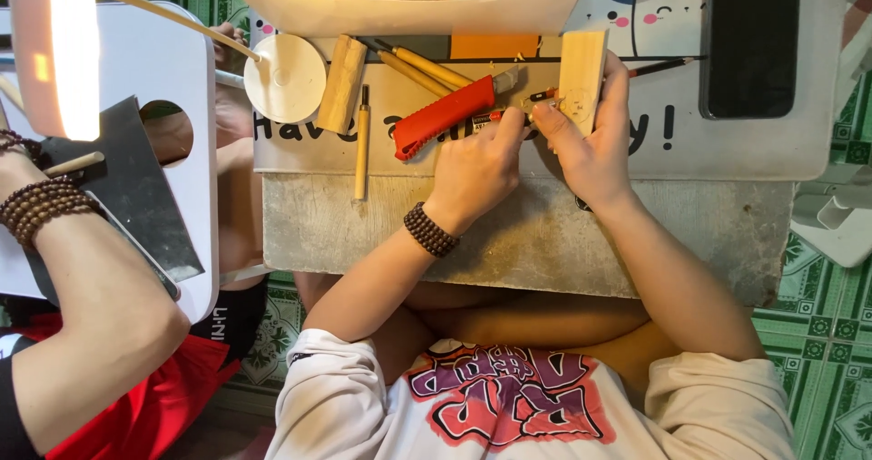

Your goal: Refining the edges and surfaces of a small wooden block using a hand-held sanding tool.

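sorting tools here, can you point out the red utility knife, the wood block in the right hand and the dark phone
red utility knife [443, 115]: head view, middle of its red handle.
wood block [582, 68]: head view, centre of its pale face.
dark phone [751, 40]: head view, middle of its black screen.

Small tool under the left hand: fingers cover it, only a reddish tip shows, kind unclear. Right hand hides the lower part of the pale upright wood block. Red-handled utility knife: blade end lost behind the left hand. Cream cardboard tray of wood offcuts cut by top edge. Black flat phone-like slab cut at top. Another person's forearm with brown bead bracelets cut by left edge. White lamp head blown out, detail unreadable.
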